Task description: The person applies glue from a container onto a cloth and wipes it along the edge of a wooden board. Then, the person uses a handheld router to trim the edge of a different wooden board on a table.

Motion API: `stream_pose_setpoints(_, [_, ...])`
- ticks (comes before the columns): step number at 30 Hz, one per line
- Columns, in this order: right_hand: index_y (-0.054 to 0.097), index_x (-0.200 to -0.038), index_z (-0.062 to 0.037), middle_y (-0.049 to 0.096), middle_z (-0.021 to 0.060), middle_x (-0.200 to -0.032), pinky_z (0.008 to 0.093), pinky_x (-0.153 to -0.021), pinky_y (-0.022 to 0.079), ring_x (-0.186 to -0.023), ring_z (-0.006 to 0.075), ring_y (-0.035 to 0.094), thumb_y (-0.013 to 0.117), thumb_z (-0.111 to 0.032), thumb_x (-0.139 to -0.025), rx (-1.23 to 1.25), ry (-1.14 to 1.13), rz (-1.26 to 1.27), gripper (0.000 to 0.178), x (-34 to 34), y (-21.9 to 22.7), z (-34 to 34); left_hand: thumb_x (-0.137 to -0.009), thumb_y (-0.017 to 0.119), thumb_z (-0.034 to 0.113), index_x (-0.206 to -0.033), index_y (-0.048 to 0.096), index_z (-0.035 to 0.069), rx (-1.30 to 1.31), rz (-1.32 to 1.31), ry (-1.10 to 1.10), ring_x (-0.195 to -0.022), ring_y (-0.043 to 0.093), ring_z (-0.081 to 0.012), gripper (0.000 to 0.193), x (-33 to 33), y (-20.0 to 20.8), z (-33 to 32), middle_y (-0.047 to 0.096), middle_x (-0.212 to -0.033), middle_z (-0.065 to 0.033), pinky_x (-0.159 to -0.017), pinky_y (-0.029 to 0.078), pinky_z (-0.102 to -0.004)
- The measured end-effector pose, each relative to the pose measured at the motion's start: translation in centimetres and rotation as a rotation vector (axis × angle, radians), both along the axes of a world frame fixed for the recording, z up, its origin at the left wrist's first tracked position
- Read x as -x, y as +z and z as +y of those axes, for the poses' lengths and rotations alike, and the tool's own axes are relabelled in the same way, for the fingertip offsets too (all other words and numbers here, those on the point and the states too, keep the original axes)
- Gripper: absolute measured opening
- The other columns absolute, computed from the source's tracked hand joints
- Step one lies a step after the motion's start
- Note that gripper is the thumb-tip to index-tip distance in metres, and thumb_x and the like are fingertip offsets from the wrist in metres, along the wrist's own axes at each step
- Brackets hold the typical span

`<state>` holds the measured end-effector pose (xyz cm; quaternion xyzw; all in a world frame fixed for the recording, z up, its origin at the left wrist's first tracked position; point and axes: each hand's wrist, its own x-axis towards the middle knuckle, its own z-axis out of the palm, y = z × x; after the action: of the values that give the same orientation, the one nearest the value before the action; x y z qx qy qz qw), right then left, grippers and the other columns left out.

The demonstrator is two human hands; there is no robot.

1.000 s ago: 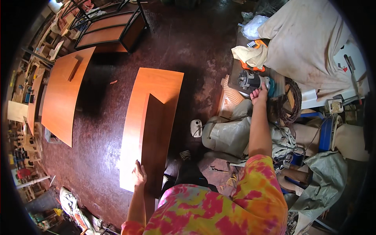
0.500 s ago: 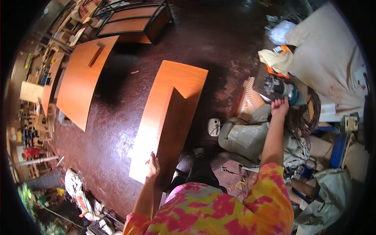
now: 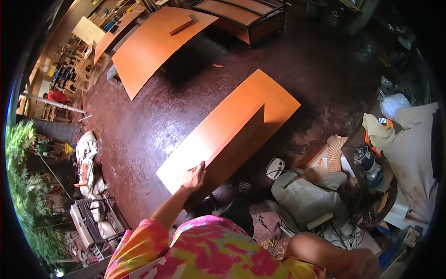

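Note:
An orange-brown wooden panel (image 3: pixel 278 100) stretches diagonally in front of me, with a narrower wooden board (image 3: pixel 239 146) standing up along it. At the near end, my left hand (image 3: pixel 195 176) is closed round the upright board's top edge, thumb and fingers on either side. My right arm bends back at the lower right, and my right hand (image 3: pixel 364 264) is smeared and dark there, so its fingers cannot be made out. A teal and black power tool (image 3: pixel 367 162) rests to the right, apart from both hands.
A large wooden sheet (image 3: pixel 158 42) with a small wood strip lies raised at the far left. Beyond stands a black-framed wooden piece (image 3: pixel 246 21). A ribbed hose (image 3: pixel 335 153), a white device (image 3: pixel 275 168) and a grey covered bundle (image 3: pixel 306 195) crowd my right.
My view has turned right. My right hand has left the power tool and drawn back toward my body at the lower right. My left hand stays on the upright board.

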<state>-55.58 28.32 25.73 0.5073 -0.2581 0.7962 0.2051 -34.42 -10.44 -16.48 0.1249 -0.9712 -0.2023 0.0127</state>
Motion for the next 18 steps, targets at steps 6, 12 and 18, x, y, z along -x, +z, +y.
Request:
stream_pose_setpoints(6, [0.073, -0.093, -0.0141, 0.05, -0.0085, -0.064, 0.0243, -0.049, 0.027, -0.048, 0.0016, 0.04, 0.06, -0.004, -0.088, -0.118, 0.301, 0.079, 0.017, -1.1, 2.6, 1.8, -0.102, 0.062, 0.018, -0.136, 0.053, 0.002, 0.015, 0.016, 0.028, -0.082, 0.073, -0.0408, 0.039, -0.7, 1.4, 0.3, 0.073, -0.096, -0.0217, -0.073, 0.059, -0.0492])
stream_pose_setpoints(12, [0.064, -0.095, -0.0123, 0.05, -0.0082, -0.072, 0.026, -0.051, 0.033, -0.051, 0.0066, 0.043, 0.057, -0.014, -0.095, -0.139, -0.365, 0.137, 0.007, -1.8, 2.1, 0.3, -0.102, 0.061, 0.017, -0.138, 0.051, 0.002, 0.028, 0.009, 0.009, -0.084, 0.073, -0.0431, 0.041, -0.1, 0.9, 0.2, 0.073, -0.097, -0.0235, -0.074, 0.058, -0.0513])
stream_pose_setpoints(18, [0.06, -0.098, -0.0135, 0.052, -0.0029, -0.077, 0.0342, -0.058, 0.041, -0.057, 0.0142, 0.05, 0.055, -0.034, -0.105, -0.137, -0.893, 0.161, 0.022, -1.0, 0.5, 0.1, -0.102, 0.062, 0.018, -0.14, 0.05, 0.002, -0.031, -0.04, 0.051, -0.088, 0.073, -0.0438, 0.043, -0.4, 1.2, 0.2, 0.073, -0.102, -0.0249, -0.076, 0.059, -0.0518])
